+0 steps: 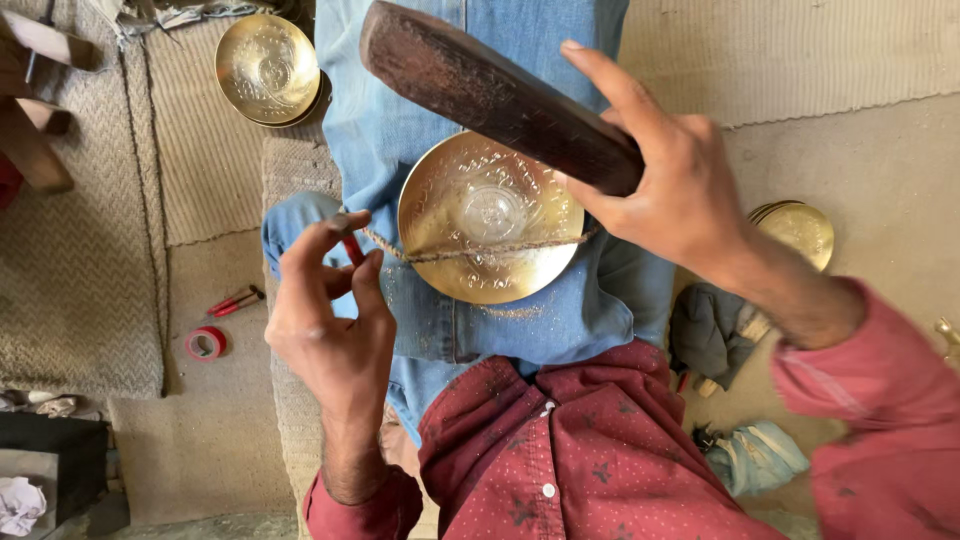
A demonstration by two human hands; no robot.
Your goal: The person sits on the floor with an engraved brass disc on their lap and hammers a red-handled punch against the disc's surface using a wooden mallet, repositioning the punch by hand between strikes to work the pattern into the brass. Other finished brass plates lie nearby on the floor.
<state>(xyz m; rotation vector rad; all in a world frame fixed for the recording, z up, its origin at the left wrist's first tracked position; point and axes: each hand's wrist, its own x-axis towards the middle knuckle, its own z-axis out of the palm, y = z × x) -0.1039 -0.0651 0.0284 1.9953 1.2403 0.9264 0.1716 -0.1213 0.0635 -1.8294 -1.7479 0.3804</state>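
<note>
A shiny brass bowl (490, 215) with engraved patterns rests on my lap, over blue jeans. A rough cord (470, 250) runs across the bowl's lower half. My left hand (330, 310) sits left of the bowl, fingers pinching a small red-handled tool (350, 245) by the cord's left end. My right hand (670, 180) is raised above the bowl's right side and grips a dark wooden mallet (495, 95) that slants up to the left over the bowl.
Stacked brass bowls (268, 68) lie at the top left, and another brass bowl (800, 232) to the right. Red tape roll (206, 343) and red-handled pliers (236, 300) lie on the floor at left. Dark cloth (712, 332) and woven mats (80, 250) surround me.
</note>
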